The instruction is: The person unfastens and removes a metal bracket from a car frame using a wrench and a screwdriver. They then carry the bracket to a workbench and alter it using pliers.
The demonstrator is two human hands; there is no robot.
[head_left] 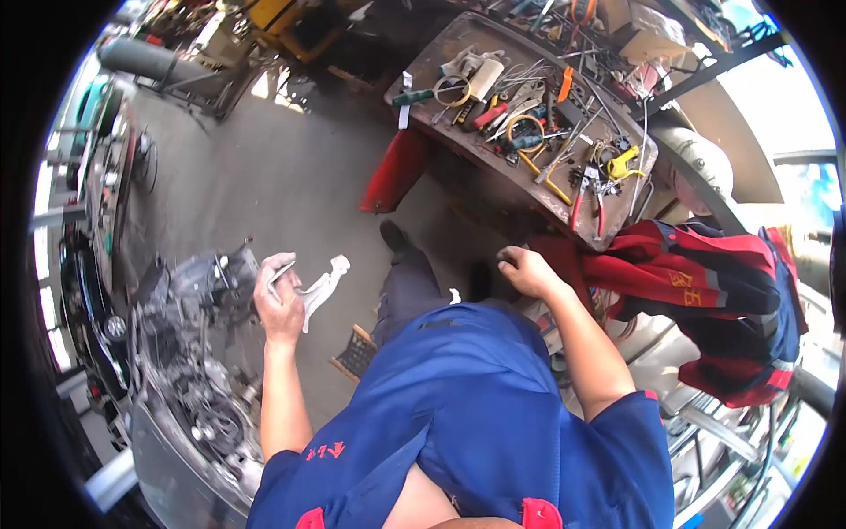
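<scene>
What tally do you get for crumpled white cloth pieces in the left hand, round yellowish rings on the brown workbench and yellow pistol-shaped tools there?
Crumpled white cloth in left hand: 1
Round yellowish rings on brown workbench: 2
Yellow pistol-shaped tool there: 1
Total: 4

Tools (490, 115) were spread on the bench (425, 74), ahead to the right. A jacket (705, 286) was placed right of the right hand (527, 270). An engine (207, 379) was set left of the left hand (280, 300), where a cloth (322, 287) was held.
</scene>
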